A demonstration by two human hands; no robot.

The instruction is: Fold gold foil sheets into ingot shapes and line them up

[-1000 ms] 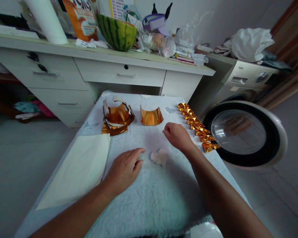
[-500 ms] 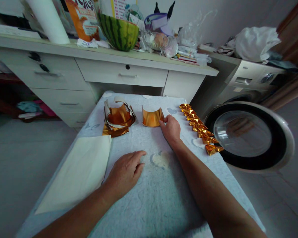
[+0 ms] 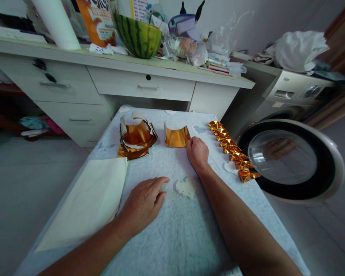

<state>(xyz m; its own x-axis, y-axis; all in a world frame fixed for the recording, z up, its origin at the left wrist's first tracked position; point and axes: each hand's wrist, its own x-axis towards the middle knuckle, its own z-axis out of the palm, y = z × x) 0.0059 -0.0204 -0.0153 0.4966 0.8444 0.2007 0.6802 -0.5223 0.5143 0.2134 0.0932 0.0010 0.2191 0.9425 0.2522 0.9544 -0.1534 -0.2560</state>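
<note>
A curved sheet of gold foil paper [image 3: 176, 138] stands on the cloth-covered table. My right hand [image 3: 197, 151] is closed at its right edge, fingers curled, with the fingertips partly hidden. Nearer to me, my left hand [image 3: 145, 203] rests over the cloth, holding nothing, its thumb apart from the outstretched fingers. To the left of the curved sheet lies a loose pile of curled gold foil papers [image 3: 136, 136] with pale undersides. A row of folded gold foil pieces [image 3: 230, 147] runs along the table's right side.
A flat pale paper sheet [image 3: 86, 203] lies on the table's left side. Behind stands a white counter [image 3: 172, 73] with a cut watermelon [image 3: 138, 36], a snack bag [image 3: 97, 23] and plastic bags. The washing machine's round door [image 3: 293, 159] hangs open beside the table's right edge.
My right hand's fingers have curled in more tightly at the gold paper's edge. My left hand stays nearly in place. The view has shifted slightly.
</note>
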